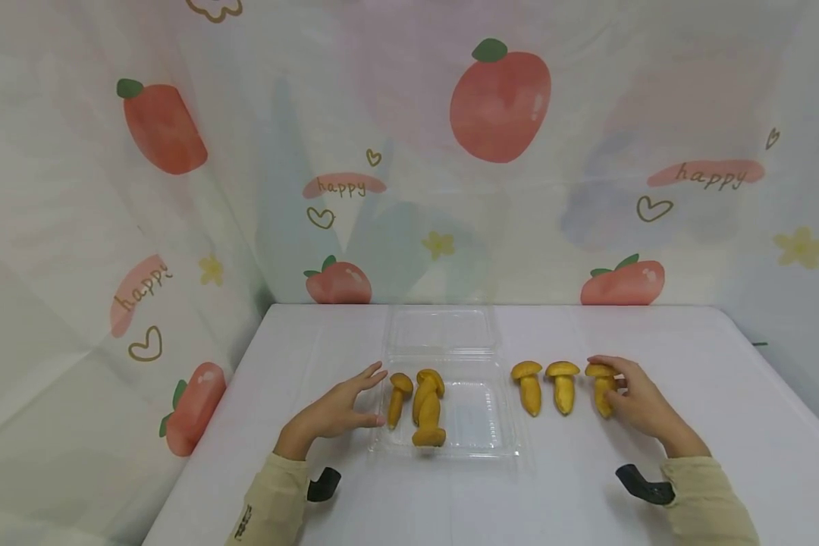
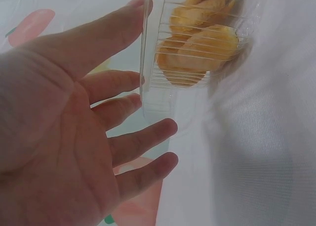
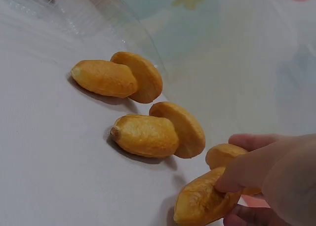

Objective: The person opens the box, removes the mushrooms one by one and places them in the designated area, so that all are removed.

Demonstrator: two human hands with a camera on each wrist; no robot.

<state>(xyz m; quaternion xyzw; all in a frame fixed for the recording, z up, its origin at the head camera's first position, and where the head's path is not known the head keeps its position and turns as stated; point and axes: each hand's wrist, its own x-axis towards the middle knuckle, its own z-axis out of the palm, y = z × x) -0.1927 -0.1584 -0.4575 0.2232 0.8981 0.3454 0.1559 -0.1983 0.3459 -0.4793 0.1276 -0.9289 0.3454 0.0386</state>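
My right hand (image 1: 638,398) has its thumb and fingers curled round a yellow mushroom (image 1: 602,388), the rightmost of three in a row; in the right wrist view the thumb presses its stem (image 3: 205,199). Left of it lie a second mushroom (image 1: 563,387) and a third mushroom (image 1: 528,388), caps toward the back. At the left side of a clear plastic box (image 1: 450,453), my left hand (image 1: 337,409) is spread with straight fingers, thumb and fingertips at the rim. Inside the box, on its left, lie three mushrooms (image 1: 428,417), one with its cap toward me.
The box's clear lid (image 1: 441,330) is folded back toward the rear wall. A white cloth covers the table (image 1: 450,500). Patterned curtains (image 1: 396,114) stand behind and on the left. Black curved pieces (image 1: 644,485) stick out by both sleeves.
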